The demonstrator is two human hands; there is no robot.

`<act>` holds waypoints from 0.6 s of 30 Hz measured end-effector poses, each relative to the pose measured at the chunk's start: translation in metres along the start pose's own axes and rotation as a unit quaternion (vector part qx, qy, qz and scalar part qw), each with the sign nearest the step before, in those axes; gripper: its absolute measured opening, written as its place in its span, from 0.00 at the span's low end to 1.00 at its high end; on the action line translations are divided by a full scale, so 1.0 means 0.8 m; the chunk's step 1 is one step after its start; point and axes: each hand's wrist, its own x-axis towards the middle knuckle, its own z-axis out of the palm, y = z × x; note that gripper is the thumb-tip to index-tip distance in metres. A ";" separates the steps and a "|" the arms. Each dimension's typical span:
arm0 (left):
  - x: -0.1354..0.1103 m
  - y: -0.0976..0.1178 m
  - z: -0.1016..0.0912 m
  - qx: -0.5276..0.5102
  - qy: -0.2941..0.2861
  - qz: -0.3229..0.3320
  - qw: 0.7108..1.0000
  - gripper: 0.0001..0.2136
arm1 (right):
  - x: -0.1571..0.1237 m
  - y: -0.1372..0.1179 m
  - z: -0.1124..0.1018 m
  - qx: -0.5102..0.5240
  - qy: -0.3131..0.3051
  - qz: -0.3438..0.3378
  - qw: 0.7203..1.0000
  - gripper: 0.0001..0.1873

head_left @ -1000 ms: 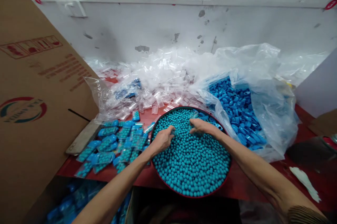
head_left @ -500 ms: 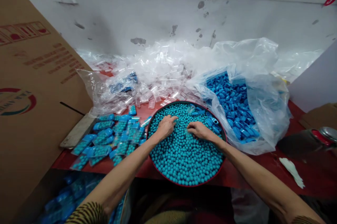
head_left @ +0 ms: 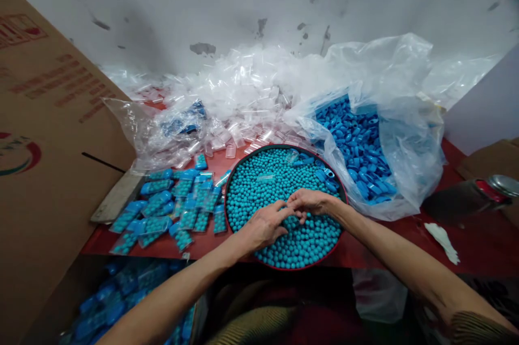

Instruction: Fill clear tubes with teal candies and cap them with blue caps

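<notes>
A round tub with a dark red rim is filled with turquoise balls. Over its middle my two hands meet at the fingertips. Curled fingers and thumb of my left hand close round what looks like a small clear plastic container with turquoise balls in it, mostly hidden by the fingers. My right hand pinches at its upper end. Another clear container lies on the balls behind my hands. Several blue caps rest at the tub's back right.
Filled containers with blue caps lie left of the tub; more fill a box below. Clear containers are heaped behind. A plastic bag of blue caps stands right. A cardboard box borders the left, a jar the right.
My hands were apart over the back of the tub; both have come nearer to me and together at its middle. A clear container now shows on the balls. The view has tilted down.
</notes>
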 end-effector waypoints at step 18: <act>-0.018 -0.013 0.004 -0.086 0.084 -0.115 0.986 0.06 | 0.054 -0.116 0.021 -0.546 0.247 -0.183 0.779 0.17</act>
